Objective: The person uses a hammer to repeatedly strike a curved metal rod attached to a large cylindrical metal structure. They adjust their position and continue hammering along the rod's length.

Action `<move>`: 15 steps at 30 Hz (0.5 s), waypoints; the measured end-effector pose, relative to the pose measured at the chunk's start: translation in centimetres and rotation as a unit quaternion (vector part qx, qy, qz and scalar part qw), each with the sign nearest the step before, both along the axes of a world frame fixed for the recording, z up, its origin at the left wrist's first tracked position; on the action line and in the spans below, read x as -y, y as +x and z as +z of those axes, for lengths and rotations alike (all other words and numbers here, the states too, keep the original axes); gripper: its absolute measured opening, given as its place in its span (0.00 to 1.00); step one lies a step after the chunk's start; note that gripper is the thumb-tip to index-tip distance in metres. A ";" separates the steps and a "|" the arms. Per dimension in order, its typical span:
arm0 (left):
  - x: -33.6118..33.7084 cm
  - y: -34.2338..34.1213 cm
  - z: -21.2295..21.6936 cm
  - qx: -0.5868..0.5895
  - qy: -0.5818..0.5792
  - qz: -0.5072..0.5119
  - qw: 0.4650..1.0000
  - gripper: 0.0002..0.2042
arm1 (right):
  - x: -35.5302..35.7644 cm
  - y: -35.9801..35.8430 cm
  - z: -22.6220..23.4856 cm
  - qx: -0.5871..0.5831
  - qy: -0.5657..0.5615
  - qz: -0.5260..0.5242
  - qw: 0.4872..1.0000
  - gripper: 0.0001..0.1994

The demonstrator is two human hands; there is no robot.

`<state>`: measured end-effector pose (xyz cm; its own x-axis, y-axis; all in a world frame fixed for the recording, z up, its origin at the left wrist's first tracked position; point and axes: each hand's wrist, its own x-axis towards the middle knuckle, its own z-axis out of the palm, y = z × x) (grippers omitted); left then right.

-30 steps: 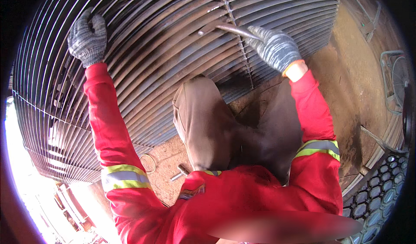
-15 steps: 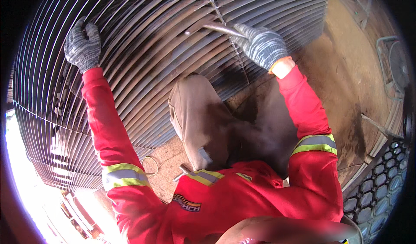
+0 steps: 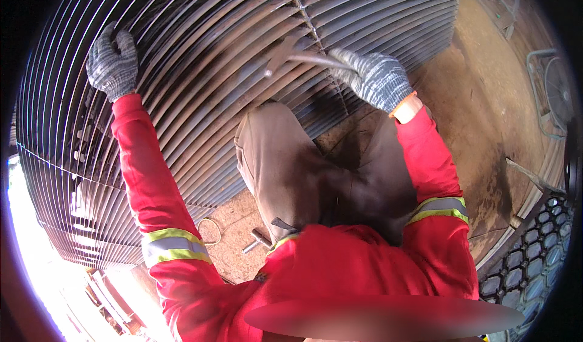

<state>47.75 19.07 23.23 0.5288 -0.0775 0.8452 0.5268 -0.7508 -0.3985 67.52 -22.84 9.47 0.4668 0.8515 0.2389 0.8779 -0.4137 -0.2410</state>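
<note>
A large curved grille of metal bars (image 3: pixel 200 108) fills the area in front of me. My right hand (image 3: pixel 379 81), in a grey-and-white knit glove with an orange cuff, grips a hammer (image 3: pixel 313 58) by its handle. The hammer's blurred head is over the bars, left of a cross rib; I cannot tell whether it touches them. On the left side of the grille, my left hand (image 3: pixel 113 62) rests against the bars in a matching glove. Its visible fingers are extended and apart, while the other fingertips are hidden.
Beside my knee, a T-shaped metal tool (image 3: pixel 257 241) lies on the brown ground (image 3: pixel 234 220), near a thin yellowish loop (image 3: pixel 211 231). Dark expanded-metal mesh (image 3: pixel 528 263) is at the lower right. A round-framed object (image 3: pixel 554 90) stands at the far right.
My right hand and the hammer have moved slightly down and to the right. My left hand has barely shifted on the bars. More of the T-shaped tool shows as my jacket has moved.
</note>
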 end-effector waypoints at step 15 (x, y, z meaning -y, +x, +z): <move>0.1 -0.2 0.3 0.022 -0.019 -0.018 0.999 0.13 | -1.4 2.1 -0.5 -0.151 0.041 0.058 0.986 0.23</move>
